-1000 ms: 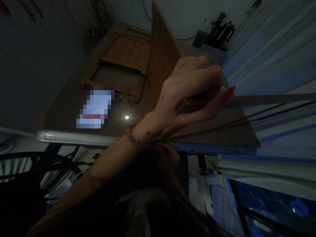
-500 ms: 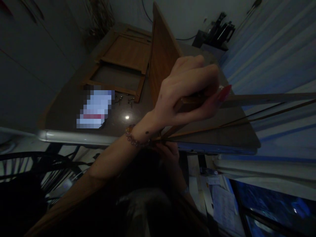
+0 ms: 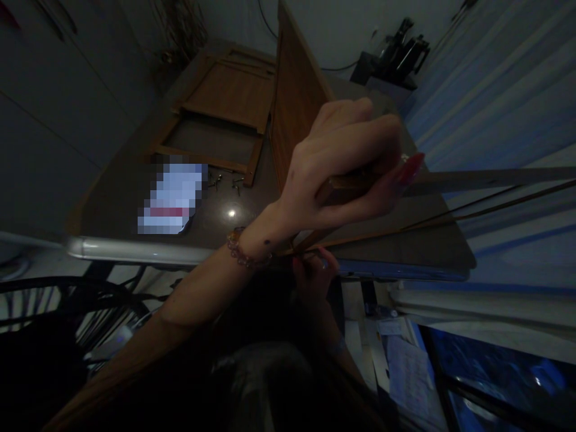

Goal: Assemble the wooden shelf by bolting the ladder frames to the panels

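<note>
My left hand (image 3: pixel 348 165), with long red nails and a beaded bracelet on its wrist, is closed around the end of a wooden bar (image 3: pixel 477 178). The bar belongs to a wooden frame standing on the table, joined with an upright wooden panel (image 3: pixel 299 102). Below, at the table's front edge, my right hand (image 3: pixel 315 273) has its fingers bent close to the frame's lower corner (image 3: pixel 303 245). What its fingertips grip is too dark and small to make out. Several small metal screws (image 3: pixel 236 183) lie left of the panel.
A flat wooden panel (image 3: pixel 231 90) and an open wooden frame (image 3: pixel 207 162) lie at the table's back left. A phone with a blurred screen (image 3: pixel 173 198) lies near the front left. A coffee maker (image 3: pixel 400 60) stands behind; a black chair (image 3: pixel 54 294) is at lower left.
My right hand has turned and its fingers have shifted slightly right and curled at the frame's lower corner. The left hand keeps its hold on the wooden bar.
</note>
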Demonstrator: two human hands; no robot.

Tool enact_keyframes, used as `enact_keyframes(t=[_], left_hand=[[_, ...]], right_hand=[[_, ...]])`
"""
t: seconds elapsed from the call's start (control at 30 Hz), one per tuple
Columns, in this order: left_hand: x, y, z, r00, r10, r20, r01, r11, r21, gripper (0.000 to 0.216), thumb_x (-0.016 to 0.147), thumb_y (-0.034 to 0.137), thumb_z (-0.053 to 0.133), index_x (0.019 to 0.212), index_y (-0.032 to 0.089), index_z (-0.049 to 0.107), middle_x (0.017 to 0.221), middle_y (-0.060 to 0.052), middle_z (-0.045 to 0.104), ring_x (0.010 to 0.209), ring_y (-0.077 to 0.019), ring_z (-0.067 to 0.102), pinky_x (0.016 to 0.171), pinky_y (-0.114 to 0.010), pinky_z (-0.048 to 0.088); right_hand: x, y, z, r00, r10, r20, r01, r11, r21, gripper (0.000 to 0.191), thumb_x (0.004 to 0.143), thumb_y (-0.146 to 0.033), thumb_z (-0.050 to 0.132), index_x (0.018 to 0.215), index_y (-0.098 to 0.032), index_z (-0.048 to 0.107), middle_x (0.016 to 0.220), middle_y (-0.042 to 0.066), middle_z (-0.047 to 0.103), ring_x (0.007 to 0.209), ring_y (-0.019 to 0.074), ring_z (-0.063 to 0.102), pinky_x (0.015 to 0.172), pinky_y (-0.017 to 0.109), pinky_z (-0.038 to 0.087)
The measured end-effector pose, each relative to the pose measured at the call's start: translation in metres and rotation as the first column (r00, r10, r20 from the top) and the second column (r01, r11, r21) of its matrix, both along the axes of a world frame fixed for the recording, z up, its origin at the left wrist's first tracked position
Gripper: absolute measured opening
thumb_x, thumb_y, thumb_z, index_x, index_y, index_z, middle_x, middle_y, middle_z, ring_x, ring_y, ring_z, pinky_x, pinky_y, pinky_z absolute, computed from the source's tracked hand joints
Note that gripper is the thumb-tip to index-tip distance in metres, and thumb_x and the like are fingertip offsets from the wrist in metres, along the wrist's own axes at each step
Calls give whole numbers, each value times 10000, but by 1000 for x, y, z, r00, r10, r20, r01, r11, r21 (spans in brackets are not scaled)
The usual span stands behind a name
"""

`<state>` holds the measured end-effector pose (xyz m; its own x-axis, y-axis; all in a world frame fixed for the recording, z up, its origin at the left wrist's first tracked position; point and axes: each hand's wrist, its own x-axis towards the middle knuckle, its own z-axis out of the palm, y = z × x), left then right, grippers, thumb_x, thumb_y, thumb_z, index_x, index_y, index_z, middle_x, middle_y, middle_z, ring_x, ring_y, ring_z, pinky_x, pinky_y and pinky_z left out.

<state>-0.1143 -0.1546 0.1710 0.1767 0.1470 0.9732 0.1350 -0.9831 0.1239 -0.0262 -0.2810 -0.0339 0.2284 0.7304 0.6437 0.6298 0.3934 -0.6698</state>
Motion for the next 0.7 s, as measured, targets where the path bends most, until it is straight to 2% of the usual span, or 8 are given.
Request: enact_keyframes(t=[0.07, 0.13, 0.23, 0.33, 0.4, 0.47, 0.57, 0.7], left_hand=[[0, -1, 1, 999, 31, -22, -31, 999, -11, 275, 961, 340, 237, 732, 222, 334, 649, 63, 366, 760, -84, 634, 707, -313, 503], [1, 0, 1, 997, 49, -58, -51, 998, -22, 302, 961, 358, 201, 721, 223, 324, 647, 61, 365, 771, -86, 643, 731, -327, 507], [2, 3, -4, 990, 56, -127, -62, 997, -40, 382, 970, 411, 108, 755, 215, 354, 698, 53, 398, 901, -102, 657, 785, -343, 510], [3, 8, -12, 973, 81, -217, -86, 996, -14, 556, 935, 454, -88, 937, 200, 406, 916, 17, 462, 1151, -179, 589, 890, -424, 497], [3, 8, -14, 967, 86, -241, -87, 996, 5, 617, 907, 452, -161, 1026, 200, 390, 1006, -1, 455, 1219, -211, 546, 907, -448, 490], [2, 7, -13, 976, 70, -204, -72, 997, -3, 509, 942, 443, -76, 961, 210, 376, 916, 19, 461, 1156, -188, 590, 870, -420, 504], [2, 4, -7, 993, 33, -114, -37, 999, -32, 320, 980, 400, 125, 804, 220, 322, 740, 53, 408, 990, -136, 653, 820, -374, 516], [2, 2, -3, 996, 13, -93, -19, 998, -63, 312, 980, 391, 156, 777, 225, 325, 702, 54, 368, 903, -119, 657, 789, -365, 525]], right_hand=[[0, -4, -1, 994, -7, -106, -2, 996, -86, 378, 881, -299, 602, 1206, -227, 424, 850, 4, 622, 712, 139, 645, 641, 285, 549], [1, -6, 1, 995, -23, -94, 10, 991, -133, 295, 848, -336, 650, 1084, -231, 508, 820, -13, 609, 685, 128, 621, 621, 266, 528], [3, -7, 7, 996, -83, 17, 85, 990, -113, 217, 820, -379, 682, 939, -230, 578, 812, -13, 578, 706, 130, 573, 638, 273, 492], [2, -7, 12, 957, -246, 154, 257, 965, -54, 231, 802, -448, 684, 845, -226, 637, 870, 27, 513, 827, 173, 515, 721, 323, 453], [1, -8, 16, 910, -344, 234, 358, 934, -21, 272, 793, -491, 678, 767, -221, 658, 906, 50, 486, 872, 195, 479, 749, 338, 420], [1, -8, 19, 884, -346, 314, 364, 931, 3, 276, 812, -485, 661, 734, -221, 657, 878, 48, 516, 841, 189, 475, 748, 332, 386], [0, -9, 24, 871, -232, 434, 265, 964, -16, 237, 865, -400, 634, 712, -218, 625, 704, 3, 576, 718, 157, 494, 711, 312, 338], [-3, -12, 30, 856, -177, 485, 251, 964, -90, 275, 918, -345, 572, 686, -198, 588, 627, -2, 603, 643, 141, 527, 654, 301, 305]])
